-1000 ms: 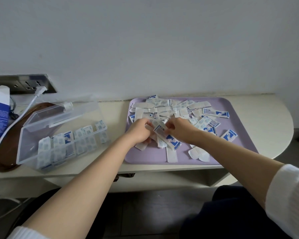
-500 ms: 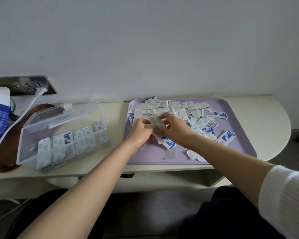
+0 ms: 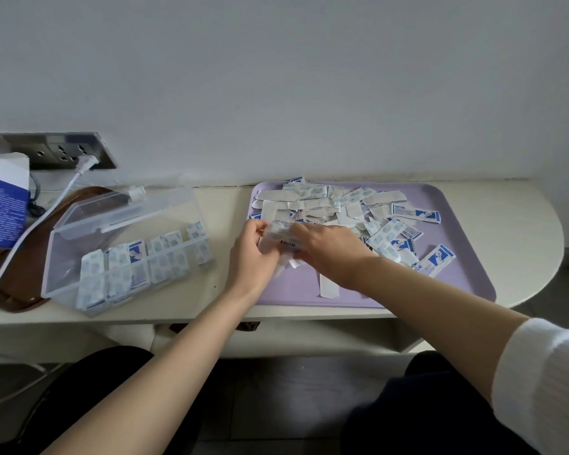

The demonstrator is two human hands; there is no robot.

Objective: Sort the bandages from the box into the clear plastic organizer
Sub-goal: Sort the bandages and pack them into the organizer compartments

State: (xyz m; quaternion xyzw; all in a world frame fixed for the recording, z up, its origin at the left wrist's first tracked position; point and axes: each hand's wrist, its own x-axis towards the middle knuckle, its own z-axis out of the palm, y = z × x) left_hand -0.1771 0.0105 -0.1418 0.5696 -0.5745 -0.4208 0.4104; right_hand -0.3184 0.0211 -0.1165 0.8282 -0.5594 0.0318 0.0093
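Hands meet over the left part of the purple tray [image 3: 467,284], which lies on the pale table [image 3: 513,221] against the wall. The left hand [image 3: 253,254] has its thumb and fingers curled round one end of a small bundle of bandages [image 3: 281,240], and the right hand [image 3: 329,251] grips the other end with bent fingers, so the bundle lies crosswise between them just above the tray's surface. Half a second ago a blue-printed wrapper hung from this bundle toward the tray's near edge; now it is drawn up, and only pale wrappers with a little dark print show between the fingers. Both hands have stayed over the same part of the tray. The loose pile of bandages [image 3: 342,205] is spread over the tray's far half and its right side as before, and one long pale strip [image 3: 327,287] lies toward the near edge, its top hidden under the right wrist. Left of the tray, just beside it, stands the clear plastic organizer [image 3: 79,284] with its lid [image 3: 112,208] tipped open; several of its compartments hold upright wrapped bandages, unchanged. Further left of the tray are a brown dish [image 3: 17,277], a white cable [image 3: 46,215] running to a wall socket [image 3: 56,152], and the blue and white box [image 3: 4,211].
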